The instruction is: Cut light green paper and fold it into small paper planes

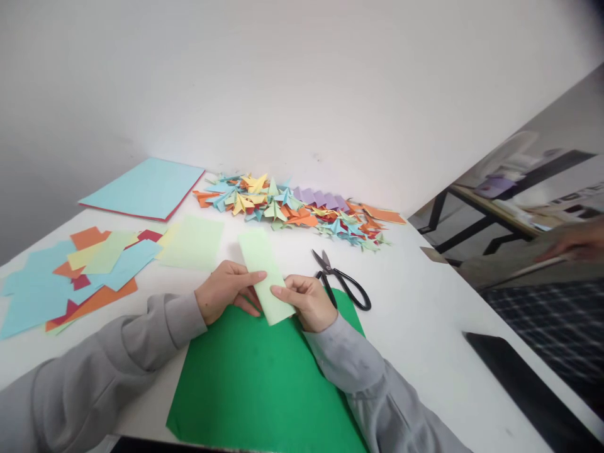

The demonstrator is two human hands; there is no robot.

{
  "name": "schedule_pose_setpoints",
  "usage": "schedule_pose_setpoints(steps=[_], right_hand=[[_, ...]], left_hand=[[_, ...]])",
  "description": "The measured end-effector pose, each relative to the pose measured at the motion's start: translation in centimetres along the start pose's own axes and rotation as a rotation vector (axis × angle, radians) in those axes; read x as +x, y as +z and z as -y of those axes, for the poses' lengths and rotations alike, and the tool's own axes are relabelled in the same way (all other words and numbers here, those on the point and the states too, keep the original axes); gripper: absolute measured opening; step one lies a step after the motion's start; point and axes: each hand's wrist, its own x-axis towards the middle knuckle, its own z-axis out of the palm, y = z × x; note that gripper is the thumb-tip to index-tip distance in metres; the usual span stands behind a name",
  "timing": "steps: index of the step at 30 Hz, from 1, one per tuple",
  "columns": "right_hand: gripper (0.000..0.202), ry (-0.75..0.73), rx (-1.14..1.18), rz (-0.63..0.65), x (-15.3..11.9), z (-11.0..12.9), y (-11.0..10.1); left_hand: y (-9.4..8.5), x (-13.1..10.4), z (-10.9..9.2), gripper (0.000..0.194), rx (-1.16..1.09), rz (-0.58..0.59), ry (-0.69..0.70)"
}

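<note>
A folded strip of light green paper (267, 283) is held between both hands, above a green mat (255, 384). My left hand (229, 288) pinches its left edge, thumb on top and the other fingers partly below. On its lower right side, my right hand (309, 302) grips the strip, thumb over the paper. Black-handled scissors (352, 286) lie partly open just right of my right hand. Flat light green and yellow sheets (195, 242) lie beyond my left hand.
Colourful folded paper pieces (283, 207) lie in a row near the wall. Blue sheets (146, 182) are stacked at the back left, with scattered coloured papers (89, 270) in front. A black flat object (523, 377) lies at right. Another person's hand (580, 242) shows beyond the table.
</note>
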Motion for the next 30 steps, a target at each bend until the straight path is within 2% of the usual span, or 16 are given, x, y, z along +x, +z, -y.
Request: schedule_pose_setpoints(steps=[7,12,30], right_hand=[[0.031,-0.022,0.008,-0.005,0.1,-0.1,0.0],[0.03,-0.058,0.017,-0.02,0.1,-0.1,0.0],[0.03,-0.159,-0.024,-0.094,0.0,-0.2,0.2]], left_hand=[[0.3,-0.1,0.0,0.042,0.018,-0.009,0.007],[0.5,-0.2,0.0,0.039,0.028,0.029,0.022],[1.2,-0.4,0.3,0.035,0.088,0.023,0.003]])
